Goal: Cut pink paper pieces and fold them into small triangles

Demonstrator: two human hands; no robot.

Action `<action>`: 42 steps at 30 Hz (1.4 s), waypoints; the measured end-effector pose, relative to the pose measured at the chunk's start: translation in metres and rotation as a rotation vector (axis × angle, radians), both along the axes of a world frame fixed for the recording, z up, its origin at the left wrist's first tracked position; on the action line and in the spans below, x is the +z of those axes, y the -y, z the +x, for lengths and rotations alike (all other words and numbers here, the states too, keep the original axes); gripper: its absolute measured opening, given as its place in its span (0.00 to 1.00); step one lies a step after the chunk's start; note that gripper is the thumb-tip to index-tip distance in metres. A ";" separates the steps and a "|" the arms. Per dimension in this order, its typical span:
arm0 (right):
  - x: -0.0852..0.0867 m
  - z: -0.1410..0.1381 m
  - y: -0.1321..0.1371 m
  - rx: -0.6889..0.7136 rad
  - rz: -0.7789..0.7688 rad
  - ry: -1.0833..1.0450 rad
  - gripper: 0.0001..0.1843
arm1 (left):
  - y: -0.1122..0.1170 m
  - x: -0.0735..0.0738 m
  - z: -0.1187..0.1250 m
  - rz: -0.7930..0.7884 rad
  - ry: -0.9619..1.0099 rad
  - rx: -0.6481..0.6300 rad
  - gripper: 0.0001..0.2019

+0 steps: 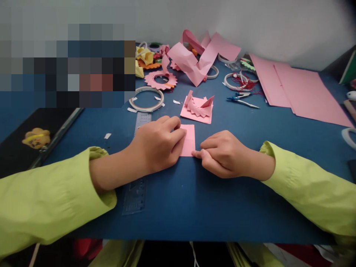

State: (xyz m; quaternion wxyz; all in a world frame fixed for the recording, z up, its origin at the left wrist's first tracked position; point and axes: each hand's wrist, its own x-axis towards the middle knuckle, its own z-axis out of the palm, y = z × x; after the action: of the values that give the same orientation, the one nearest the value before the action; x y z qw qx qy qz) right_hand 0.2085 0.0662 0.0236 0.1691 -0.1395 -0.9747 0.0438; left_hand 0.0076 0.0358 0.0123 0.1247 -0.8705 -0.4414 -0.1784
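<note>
A small pink paper square (189,139) lies flat on the blue table between my hands. My left hand (160,144) is closed over its left side, fingers curled and pressed down on the sheet, hiding that part. At the lower right corner of the square, my right hand (224,154) touches the paper with a fingertip, its other fingers curled in. Just beyond stands a partly joined ring of folded pink paper pieces (198,108), resting on a stack of pink squares (204,119). A clear plastic ruler (135,198) runs beneath my left wrist.
Tape rolls (146,110), a finished pink paper ring (161,86) and crumpled pink paper (191,63) lie farther back. A compass (243,100) is right of centre, near large pink sheets (314,92). A dark case with a yellow charm (36,138) sits left.
</note>
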 end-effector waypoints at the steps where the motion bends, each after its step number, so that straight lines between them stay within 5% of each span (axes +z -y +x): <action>1: 0.000 0.000 0.001 0.008 -0.032 -0.008 0.23 | 0.000 0.000 0.000 -0.022 0.025 0.001 0.13; 11: -0.016 -0.003 0.000 -0.093 0.052 -0.073 0.18 | -0.003 -0.002 0.000 -0.288 0.285 0.063 0.17; 18: -0.018 -0.004 -0.002 -0.134 0.084 -0.090 0.15 | -0.001 0.007 0.002 -0.293 0.414 0.049 0.09; 28: -0.016 -0.004 -0.002 -0.158 0.007 -0.112 0.17 | 0.005 0.007 0.001 -0.287 0.534 -0.154 0.12; 42: -0.017 -0.005 -0.004 -0.110 0.112 -0.120 0.11 | 0.005 0.003 -0.002 -0.235 0.507 -0.198 0.15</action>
State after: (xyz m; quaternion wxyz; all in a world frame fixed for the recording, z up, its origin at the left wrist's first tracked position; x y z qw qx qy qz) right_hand 0.2039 0.0700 0.0071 0.2366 -0.1802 -0.9547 -0.0118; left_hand 0.0060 0.0305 0.0153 -0.1093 -0.8453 -0.3893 -0.3492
